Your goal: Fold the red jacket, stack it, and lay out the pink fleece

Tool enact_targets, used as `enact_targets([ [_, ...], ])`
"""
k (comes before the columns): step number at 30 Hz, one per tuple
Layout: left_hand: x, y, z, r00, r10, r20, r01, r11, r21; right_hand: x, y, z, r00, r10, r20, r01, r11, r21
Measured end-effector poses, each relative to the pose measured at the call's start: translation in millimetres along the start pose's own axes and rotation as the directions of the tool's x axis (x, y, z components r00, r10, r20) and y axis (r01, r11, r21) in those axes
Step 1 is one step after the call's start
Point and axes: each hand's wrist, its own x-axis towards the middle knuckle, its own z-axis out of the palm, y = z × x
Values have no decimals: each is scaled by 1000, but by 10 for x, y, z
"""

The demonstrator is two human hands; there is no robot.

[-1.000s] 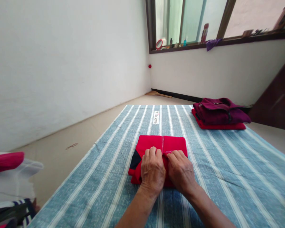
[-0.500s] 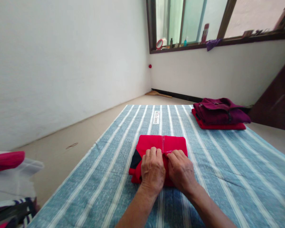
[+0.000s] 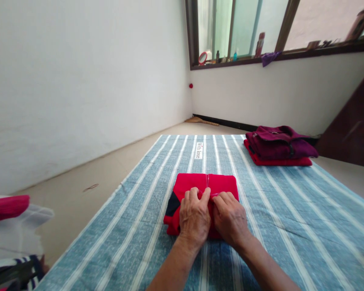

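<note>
A folded red jacket (image 3: 221,182) with a zip down its middle and a dark patch on its left side lies on the striped blue-and-white cloth (image 3: 145,218). Both hands rest on its near half, side by side at the zip. My left hand (image 3: 195,214) has its fingers curled onto the red fabric, the index finger reaching toward the zip. My right hand (image 3: 230,214) is closed, pinching a fold of the jacket near its collar. The thumbs are mostly hidden, as is the fabric under the palms.
At the cloth's far right corner sits a folded purple garment (image 3: 273,143) on top of a red one (image 3: 282,162). Toward the lower left are a whitish sheer item (image 3: 24,232) and a red cloth (image 3: 7,207). Small bottles and a round mirror (image 3: 202,58) line the windowsill.
My left index finger has lifted and stretched out toward the zip, apart from the other fingers. My right hand keeps its grip; the jacket stays in place, and the view has shifted slightly.
</note>
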Motion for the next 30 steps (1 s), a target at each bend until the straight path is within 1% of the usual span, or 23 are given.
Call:
enact_targets([
  [4,-3,5,-35,1000,-8,25,9,999,-52,-7,1,9,1000,12,11,-12,1000,9],
  [8,-6,-1,-47,999,-2,40,5,997,-82,-4,7,-7,997,66,43,-70,994,80],
  [12,-8,-14,-52,999,5,50,0,996,-84,26,54,-41,982,179,62,-188,960,209],
  [15,-10,-22,-59,998,18,66,-12,997,-78,58,114,-69,953,292,77,-301,899,319],
  [18,-13,-31,-62,997,26,69,-20,996,-84,79,167,-93,927,360,105,-372,845,385],
  [22,-13,-46,-62,997,33,67,-25,993,-115,89,205,-107,918,376,128,-394,827,400],
  [30,-7,-51,-91,997,16,80,-3,987,-164,89,196,-131,930,323,178,-368,844,391],
])
